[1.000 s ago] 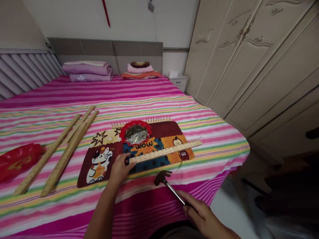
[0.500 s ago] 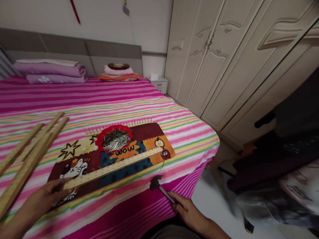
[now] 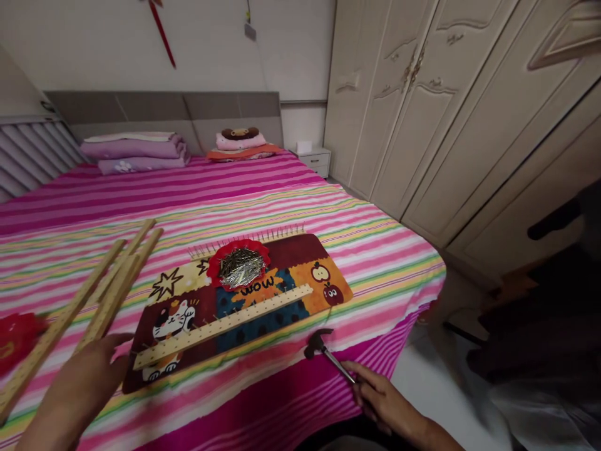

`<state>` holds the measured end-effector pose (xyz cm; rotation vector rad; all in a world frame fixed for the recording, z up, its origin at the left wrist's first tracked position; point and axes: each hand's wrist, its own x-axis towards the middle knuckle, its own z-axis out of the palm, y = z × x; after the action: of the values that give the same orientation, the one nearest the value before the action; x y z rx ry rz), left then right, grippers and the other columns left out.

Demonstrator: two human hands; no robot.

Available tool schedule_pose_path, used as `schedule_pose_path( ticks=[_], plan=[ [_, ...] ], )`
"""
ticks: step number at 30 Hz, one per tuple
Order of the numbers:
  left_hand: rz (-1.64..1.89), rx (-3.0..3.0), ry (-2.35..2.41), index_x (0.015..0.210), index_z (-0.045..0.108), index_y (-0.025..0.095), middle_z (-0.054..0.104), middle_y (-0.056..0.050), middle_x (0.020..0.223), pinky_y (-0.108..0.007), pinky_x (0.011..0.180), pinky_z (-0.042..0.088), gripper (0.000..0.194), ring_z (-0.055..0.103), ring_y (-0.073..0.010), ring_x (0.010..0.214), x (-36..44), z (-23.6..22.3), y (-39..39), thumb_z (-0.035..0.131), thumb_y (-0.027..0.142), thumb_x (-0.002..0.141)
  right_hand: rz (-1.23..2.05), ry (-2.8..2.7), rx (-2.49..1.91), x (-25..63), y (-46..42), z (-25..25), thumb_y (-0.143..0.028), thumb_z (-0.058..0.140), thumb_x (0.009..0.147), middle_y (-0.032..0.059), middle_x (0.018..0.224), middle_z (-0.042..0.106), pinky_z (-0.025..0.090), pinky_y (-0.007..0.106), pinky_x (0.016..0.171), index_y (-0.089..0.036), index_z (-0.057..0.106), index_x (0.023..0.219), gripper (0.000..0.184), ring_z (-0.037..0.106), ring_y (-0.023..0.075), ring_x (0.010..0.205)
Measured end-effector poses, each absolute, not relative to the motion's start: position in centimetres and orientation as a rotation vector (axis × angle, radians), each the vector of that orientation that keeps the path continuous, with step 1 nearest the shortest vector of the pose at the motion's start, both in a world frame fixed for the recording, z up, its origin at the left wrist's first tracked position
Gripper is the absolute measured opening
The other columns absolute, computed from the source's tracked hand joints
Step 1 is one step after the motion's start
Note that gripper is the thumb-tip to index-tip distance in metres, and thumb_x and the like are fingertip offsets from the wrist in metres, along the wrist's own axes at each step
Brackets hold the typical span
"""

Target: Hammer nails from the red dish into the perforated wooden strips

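My right hand [image 3: 382, 391] grips the handle of a claw hammer [image 3: 335, 363], its dark head over the bed's near edge. My left hand [image 3: 87, 379], slightly blurred, is by the left end of a wooden strip [image 3: 225, 322] with rows of holes, some with nails standing in them. Its fingers look apart, though partly hidden, with nothing visible in them. The strip lies slantwise on a patterned mat [image 3: 282, 250]. Behind it, a red scalloped dish [image 3: 241, 266] is heaped with nails. Along the mat's far edge lies another strip [image 3: 277, 237] with a row of upright nails.
Several wooden strips [image 3: 110, 291] lie on the striped bedspread [image 3: 375, 250] at left, beside a red object [image 3: 19, 341]. Folded bedding [image 3: 136, 153] and a pink folded pile [image 3: 239, 143] sit near the headboard. A wardrobe [image 3: 399, 113] stands at right.
My left hand has let go of the strip's left end and moved slightly left of it. My right hand still holds the hammer. The view has shifted left, bringing the red object into sight.
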<state>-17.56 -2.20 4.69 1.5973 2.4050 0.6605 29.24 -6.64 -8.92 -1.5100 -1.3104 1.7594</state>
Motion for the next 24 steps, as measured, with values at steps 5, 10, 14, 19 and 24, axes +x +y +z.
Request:
schedule_pose_path(
  ticks=[5, 10, 14, 19, 24],
  plan=[
    [0.541, 1.688, 2.360, 0.087, 0.067, 0.027, 0.070, 0.000, 0.080, -0.026, 0.066, 0.046, 0.026, 0.064, -0.0194, 0.076, -9.5, 5.6, 3.4, 0.049, 0.037, 0.072, 1.846, -1.183, -1.476, 29.1, -6.4, -8.7, -0.039, 0.045, 0.073, -0.0072, 0.057, 0.044, 0.019, 0.013, 0.028, -0.018, 0.045, 0.131, 0.062, 0.030, 0.0054, 0.036],
    [0.273, 1.790, 2.327, 0.081, 0.068, 0.022, 0.071, -0.005, 0.085, -0.027, 0.068, 0.043, 0.023, 0.064, -0.0206, 0.080, -4.4, 4.1, 9.8, 0.048, 0.030, 0.075, 1.894, -1.110, -1.445, 29.5, -6.4, -9.3, -0.037, 0.047, 0.074, -0.0083, 0.054, 0.043, 0.020, 0.013, 0.031, -0.018, 0.044, 0.131, 0.061, 0.032, 0.0052, 0.036],
    [0.099, 1.674, 2.356, 0.074, 0.068, 0.019, 0.071, -0.011, 0.080, -0.030, 0.064, 0.043, 0.020, 0.064, -0.0244, 0.078, -3.6, 2.6, 13.1, 0.053, 0.031, 0.071, 1.898, -1.097, -1.436, 29.6, -6.4, -10.0, -0.039, 0.048, 0.073, -0.0084, 0.053, 0.044, 0.018, 0.014, 0.031, -0.017, 0.046, 0.128, 0.059, 0.032, 0.0052, 0.035],
    [0.028, 1.622, 2.324, 0.056, 0.065, 0.019, 0.068, -0.011, 0.063, -0.029, 0.058, 0.042, 0.007, 0.064, -0.0239, 0.065, -4.0, 2.1, 14.9, 0.059, 0.022, 0.059, 1.926, -1.071, -1.455, 29.4, -6.1, -9.2, -0.042, 0.047, 0.073, -0.0083, 0.053, 0.045, 0.015, 0.014, 0.029, -0.015, 0.045, 0.128, 0.062, 0.028, 0.0048, 0.034],
    [0.056, 1.637, 2.269, 0.042, 0.058, 0.019, 0.062, -0.009, 0.049, -0.029, 0.055, 0.042, 0.010, 0.062, -0.0237, 0.057, -4.7, 1.8, 15.6, 0.061, 0.016, 0.051, 1.926, -1.069, -1.470, 29.4, -6.0, -8.8, -0.043, 0.047, 0.072, -0.0086, 0.051, 0.043, 0.017, 0.013, 0.029, -0.014, 0.046, 0.128, 0.063, 0.029, 0.0054, 0.035]
  ],
)
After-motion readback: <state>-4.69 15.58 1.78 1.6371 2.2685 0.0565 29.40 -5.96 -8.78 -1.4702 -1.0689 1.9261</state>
